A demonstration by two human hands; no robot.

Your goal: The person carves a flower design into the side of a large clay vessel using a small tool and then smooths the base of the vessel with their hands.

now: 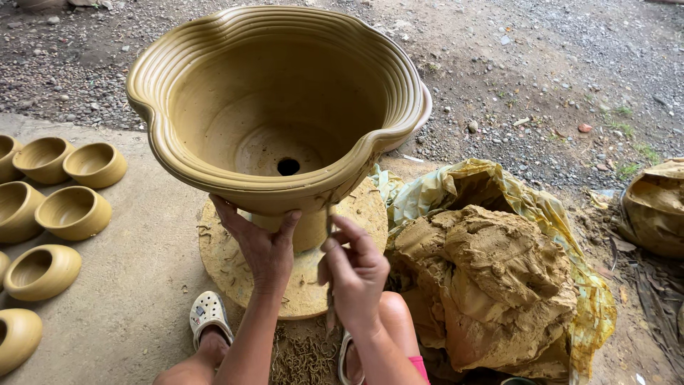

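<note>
Left hand (262,246) fingers spread, bracing empty clay planter (278,107); right hand (354,274) pinching thin trimming tool (329,235); plastic sheet (570,242) holds clay lump (491,285).

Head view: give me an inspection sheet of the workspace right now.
Surface: round wooden board on concrete floor.
Job's things: large wavy-rimmed clay pot with a drain hole, upright on the board.
Clutter: small clay bowls at left; clay lump on plastic sheet; shavings.
Grips: left hand steadies the pot's underside; right hand holds a thin stick tool.
Cables: nothing seen.
Surroundings: gravel ground.
</note>
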